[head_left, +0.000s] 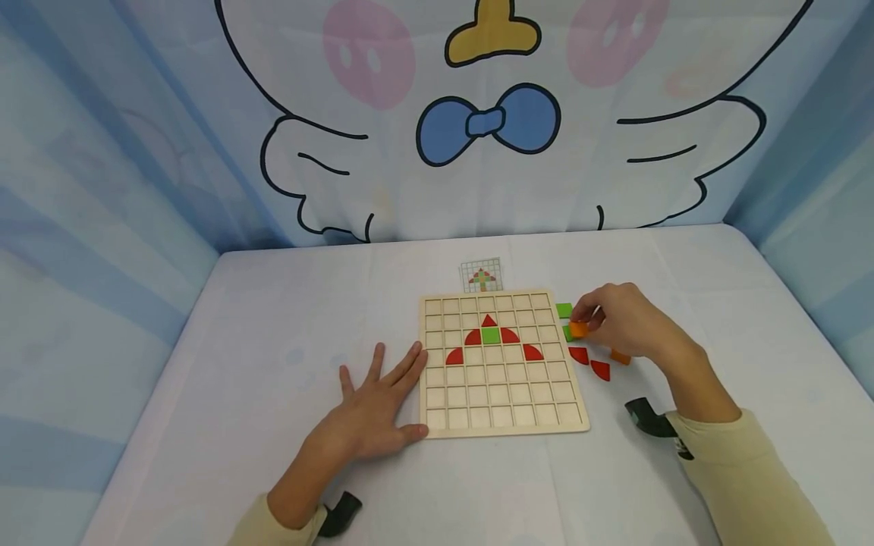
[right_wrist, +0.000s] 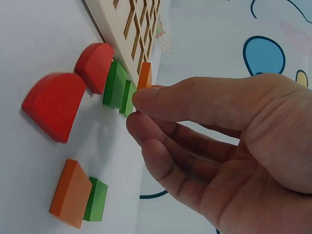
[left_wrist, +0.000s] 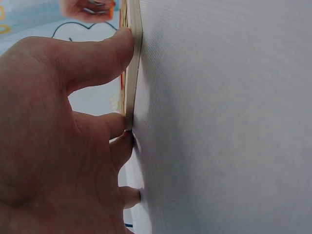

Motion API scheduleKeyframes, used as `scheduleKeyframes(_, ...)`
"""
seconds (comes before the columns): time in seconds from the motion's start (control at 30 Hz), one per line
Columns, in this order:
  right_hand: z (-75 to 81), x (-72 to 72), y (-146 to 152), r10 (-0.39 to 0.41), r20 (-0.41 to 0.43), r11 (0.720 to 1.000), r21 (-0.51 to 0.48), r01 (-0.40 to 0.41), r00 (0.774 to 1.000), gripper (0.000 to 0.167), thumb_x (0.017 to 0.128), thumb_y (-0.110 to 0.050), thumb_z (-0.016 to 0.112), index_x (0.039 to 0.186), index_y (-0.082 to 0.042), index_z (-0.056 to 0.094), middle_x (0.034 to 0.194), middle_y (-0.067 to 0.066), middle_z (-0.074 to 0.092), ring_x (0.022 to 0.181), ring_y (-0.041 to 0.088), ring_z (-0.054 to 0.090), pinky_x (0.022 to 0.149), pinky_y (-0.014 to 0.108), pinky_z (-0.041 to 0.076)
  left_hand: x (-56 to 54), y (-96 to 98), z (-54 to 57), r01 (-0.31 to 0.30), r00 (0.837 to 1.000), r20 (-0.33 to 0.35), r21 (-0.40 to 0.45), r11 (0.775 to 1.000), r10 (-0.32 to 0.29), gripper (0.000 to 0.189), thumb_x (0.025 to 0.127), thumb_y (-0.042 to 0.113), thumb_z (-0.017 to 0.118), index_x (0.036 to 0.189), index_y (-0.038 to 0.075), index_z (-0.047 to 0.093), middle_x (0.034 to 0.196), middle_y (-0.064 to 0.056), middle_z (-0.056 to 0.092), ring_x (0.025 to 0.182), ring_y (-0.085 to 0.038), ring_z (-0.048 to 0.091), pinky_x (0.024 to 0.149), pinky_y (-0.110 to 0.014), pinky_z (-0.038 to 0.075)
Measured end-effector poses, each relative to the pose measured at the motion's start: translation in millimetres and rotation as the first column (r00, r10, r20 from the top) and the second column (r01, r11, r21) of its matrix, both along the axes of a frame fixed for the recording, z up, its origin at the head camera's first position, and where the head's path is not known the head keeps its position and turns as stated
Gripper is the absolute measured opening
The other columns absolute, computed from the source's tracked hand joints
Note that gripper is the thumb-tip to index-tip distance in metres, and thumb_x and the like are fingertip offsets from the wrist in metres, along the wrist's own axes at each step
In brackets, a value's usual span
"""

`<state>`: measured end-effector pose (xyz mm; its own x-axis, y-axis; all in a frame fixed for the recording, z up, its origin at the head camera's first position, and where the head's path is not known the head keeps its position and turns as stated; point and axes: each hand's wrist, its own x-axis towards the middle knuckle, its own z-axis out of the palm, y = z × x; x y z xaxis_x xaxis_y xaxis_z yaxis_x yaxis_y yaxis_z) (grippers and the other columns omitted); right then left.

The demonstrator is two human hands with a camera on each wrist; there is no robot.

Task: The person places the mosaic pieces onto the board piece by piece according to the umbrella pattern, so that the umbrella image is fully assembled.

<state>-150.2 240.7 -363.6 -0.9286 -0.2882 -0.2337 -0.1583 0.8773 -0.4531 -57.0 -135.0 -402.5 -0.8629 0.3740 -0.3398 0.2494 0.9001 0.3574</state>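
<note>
My left hand [head_left: 372, 413] lies with fingers spread on the table, thumb and fingertips touching the left edge of a wooden grid board [head_left: 498, 398]. On the board sit a red triangle [head_left: 488, 321], a green square [head_left: 490, 336] below it, and several red quarter-circle pieces [head_left: 532, 352] stepping down on both sides. Just off the board's right edge, my right hand [head_left: 631, 322] pinches an orange block [right_wrist: 145, 75] between thumb and fingers. In the head view the block [head_left: 578, 330] overlaps a green block [head_left: 567, 334] beside the board.
A small pattern card [head_left: 481, 275] lies behind the board. Right of the board are another green block [head_left: 564, 310], two red quarter circles [head_left: 601, 370] and an orange block [head_left: 620, 356], with a green block [right_wrist: 96, 199] beside it. A cartoon-printed curtain [head_left: 488, 189] hangs behind the table.
</note>
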Motion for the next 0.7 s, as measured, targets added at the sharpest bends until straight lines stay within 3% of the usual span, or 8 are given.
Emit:
scheduleKeyframes(0.27,-1.9,3.7,-13,0.048,-0.042,0.998,-0.029,-0.050,0.998,0.020,0.084,-0.003,0.082,0.103,-0.005,0.079,0.096,0.006,0.074,0.084,0.021,0.062,0.075,0.033,0.054,-0.8,0.4,-1.4,0.003,1.000,0.004,-0.010,1.000,-0.003,0.099,0.091,0.052,0.074,0.168,0.031,0.016,0.176,0.015,0.006,0.162,-0.043,-0.003,0.110,-0.088,0.001)
scheduleKeyframes(0.7,-1.9,8.6,-34,0.093,-0.058,0.991,-0.094,-0.098,0.994,0.023,0.083,-0.001,0.083,0.105,-0.006,0.079,0.100,0.005,0.076,0.086,0.020,0.066,0.080,0.038,0.058,-3.1,0.6,-3.6,-0.009,1.000,0.006,-0.026,1.000,0.009,0.100,0.090,0.052,0.074,0.168,0.031,0.015,0.176,0.015,0.005,0.162,-0.042,-0.005,0.111,-0.087,0.000)
